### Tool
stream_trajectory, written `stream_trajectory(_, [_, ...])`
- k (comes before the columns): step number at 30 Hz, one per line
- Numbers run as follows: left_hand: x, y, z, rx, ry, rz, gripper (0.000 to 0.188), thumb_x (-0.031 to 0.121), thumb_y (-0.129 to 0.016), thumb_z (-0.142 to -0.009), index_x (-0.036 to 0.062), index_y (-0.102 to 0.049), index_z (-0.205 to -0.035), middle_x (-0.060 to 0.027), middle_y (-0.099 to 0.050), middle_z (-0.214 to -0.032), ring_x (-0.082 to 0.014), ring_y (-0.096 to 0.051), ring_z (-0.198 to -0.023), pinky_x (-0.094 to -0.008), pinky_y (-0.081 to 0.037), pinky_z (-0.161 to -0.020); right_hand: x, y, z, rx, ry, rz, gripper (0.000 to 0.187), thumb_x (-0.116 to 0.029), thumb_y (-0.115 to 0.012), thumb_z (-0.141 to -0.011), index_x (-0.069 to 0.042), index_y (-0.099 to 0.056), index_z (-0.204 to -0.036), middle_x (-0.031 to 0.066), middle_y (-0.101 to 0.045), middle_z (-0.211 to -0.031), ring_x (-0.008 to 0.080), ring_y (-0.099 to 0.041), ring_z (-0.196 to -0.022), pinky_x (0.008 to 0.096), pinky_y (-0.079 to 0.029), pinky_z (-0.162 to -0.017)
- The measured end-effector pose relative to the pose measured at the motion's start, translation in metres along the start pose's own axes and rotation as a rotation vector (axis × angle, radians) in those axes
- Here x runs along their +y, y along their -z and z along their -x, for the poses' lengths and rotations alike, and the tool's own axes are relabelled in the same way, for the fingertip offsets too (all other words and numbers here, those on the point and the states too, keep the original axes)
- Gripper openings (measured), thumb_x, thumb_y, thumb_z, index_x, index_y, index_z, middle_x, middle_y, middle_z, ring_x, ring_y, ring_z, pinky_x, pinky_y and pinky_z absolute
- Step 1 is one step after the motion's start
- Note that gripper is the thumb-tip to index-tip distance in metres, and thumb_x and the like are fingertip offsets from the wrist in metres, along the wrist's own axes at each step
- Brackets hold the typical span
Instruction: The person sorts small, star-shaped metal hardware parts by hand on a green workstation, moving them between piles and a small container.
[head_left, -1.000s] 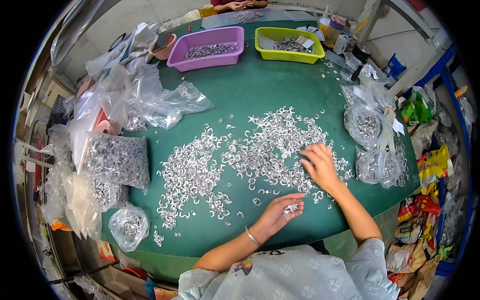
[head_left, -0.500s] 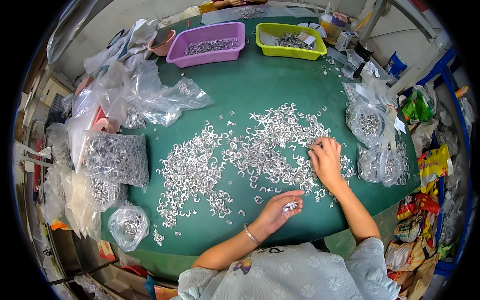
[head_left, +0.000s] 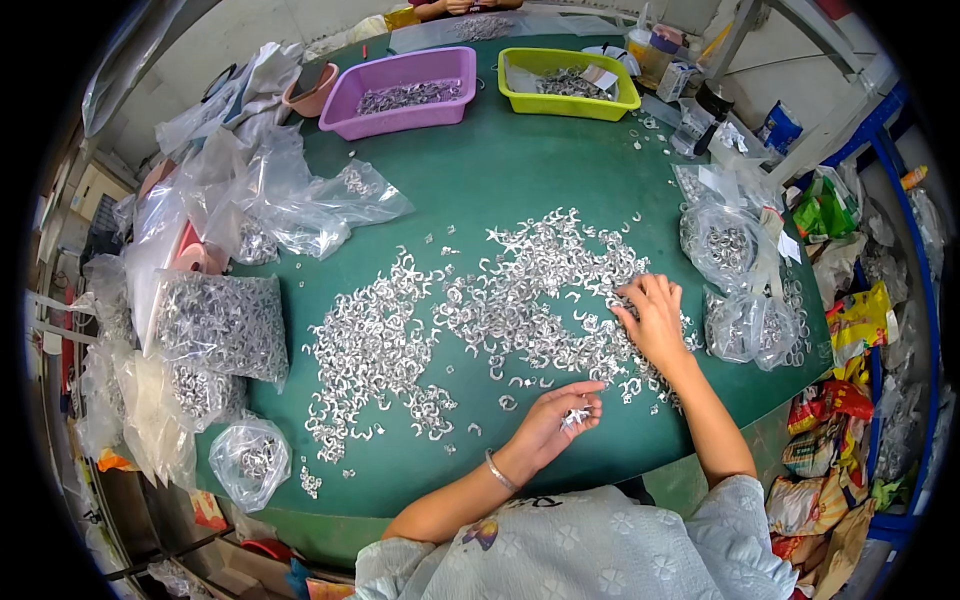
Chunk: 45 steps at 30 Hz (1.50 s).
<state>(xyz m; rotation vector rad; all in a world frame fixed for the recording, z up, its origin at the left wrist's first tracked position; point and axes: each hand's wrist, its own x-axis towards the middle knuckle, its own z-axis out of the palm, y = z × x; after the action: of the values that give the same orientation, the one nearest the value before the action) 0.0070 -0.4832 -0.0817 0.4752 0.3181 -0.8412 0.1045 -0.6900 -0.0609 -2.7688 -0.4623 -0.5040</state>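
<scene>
Two heaps of small silvery C-shaped metal pieces lie on the green tabletop: a left heap and a wider right heap. My left hand, with a bracelet on its wrist, is curled palm up around a few of these metal pieces just in front of the right heap. At that heap's right edge my right hand reaches down, fingers bent and thumb close to the forefinger. Whatever lies between those fingertips is too small and too hidden to make out.
A purple tub and a yellow-green tub with metal parts stand at the far side. Filled clear bags crowd the left, and more bags lie right. Beyond the table's far end another person's hands show.
My right hand has shifted slightly at the heap's edge, its fingers a little differently bent. The left hand stays curled around its pieces. The whole view has moved slightly.
</scene>
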Motion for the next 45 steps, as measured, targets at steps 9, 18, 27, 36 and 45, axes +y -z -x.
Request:
stream_trajectory(9, [0.000,0.000,0.002,0.015,0.008,0.006,0.037,-0.001,-0.052,-0.088,-0.0069,-0.054,-0.124,-0.0069,-0.060,-0.096,-0.0162,-0.059,-0.089,-0.0295,-0.049,-0.085,0.005,-0.003,0.004,-0.017,-0.036,0.115,0.018,-0.020,-0.073,-0.076,-0.007,-0.066,-0.088,0.0078,-0.057,-0.092,0.0267,-0.052,-0.094,0.0449,-0.035,-0.085])
stream_trajectory(18, [-0.004,0.003,0.004,0.008,-0.001,0.008,0.036,-0.002,-0.053,-0.088,-0.0067,-0.055,-0.123,-0.0067,-0.060,-0.095,-0.0159,-0.059,-0.088,-0.0292,-0.049,-0.085,-0.017,-0.009,0.006,-0.129,-0.181,0.348,0.028,-0.026,-0.076,-0.073,-0.003,-0.068,-0.086,0.0117,-0.062,-0.093,0.0287,-0.051,-0.101,0.0527,-0.033,-0.096])
stream_trajectory(27, [-0.007,0.005,0.008,0.008,-0.005,0.012,0.036,-0.001,-0.053,-0.088,-0.0061,-0.055,-0.123,-0.0061,-0.060,-0.095,-0.0152,-0.059,-0.088,-0.0288,-0.049,-0.084,-0.014,-0.007,0.008,0.023,-0.200,0.035,0.016,-0.008,-0.073,-0.071,-0.007,-0.063,-0.083,0.0044,-0.062,-0.086,0.0251,-0.053,-0.096,0.0476,-0.031,-0.092])
stream_trajectory(36, [0.001,-0.012,0.013,0.102,-0.054,0.075,0.033,0.005,-0.054,-0.091,-0.0052,-0.055,-0.123,-0.0068,-0.060,-0.097,-0.0156,-0.059,-0.090,-0.0289,-0.049,-0.085,-0.023,0.012,0.014,0.001,-0.367,-0.647,0.023,0.001,-0.069,-0.075,-0.004,-0.063,-0.097,0.0045,-0.065,-0.087,0.0224,-0.059,-0.089,0.0357,-0.041,-0.085])
stream_trajectory(45, [-0.003,0.012,0.004,0.047,-0.131,0.089,0.032,0.015,-0.054,-0.097,-0.0013,-0.054,-0.124,-0.0040,-0.059,-0.095,-0.0119,-0.056,-0.084,-0.0244,-0.048,-0.074,-0.045,-0.014,-0.038,-0.191,0.072,-0.535,0.035,-0.017,-0.066,-0.085,-0.008,-0.061,-0.119,0.0110,-0.059,-0.121,0.0307,-0.051,-0.118,0.0444,-0.036,-0.101])
